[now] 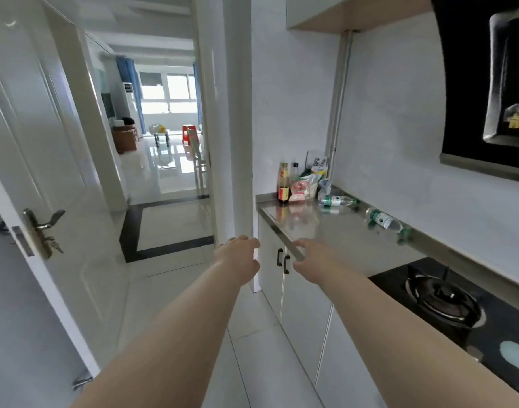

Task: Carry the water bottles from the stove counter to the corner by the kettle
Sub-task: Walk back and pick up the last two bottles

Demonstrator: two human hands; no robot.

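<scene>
Two clear water bottles with green labels lie on their sides on the steel stove counter [305,228]. One water bottle [336,200] rests near the far end, by the condiments. The other water bottle [385,220] lies further right, against the back wall. My left hand [240,260] is stretched forward in front of the counter's end, fingers apart, holding nothing. My right hand [311,260] reaches over the counter's front edge, fingers loosely spread and empty. Both hands are well short of the bottles. No kettle is in view.
Sauce bottles [283,184] and food packets [307,187] crowd the counter's far corner. A black gas stove [447,298] sits at the right under a range hood [488,83]. A white door [31,201] stands open at left; the doorway leads to a living room.
</scene>
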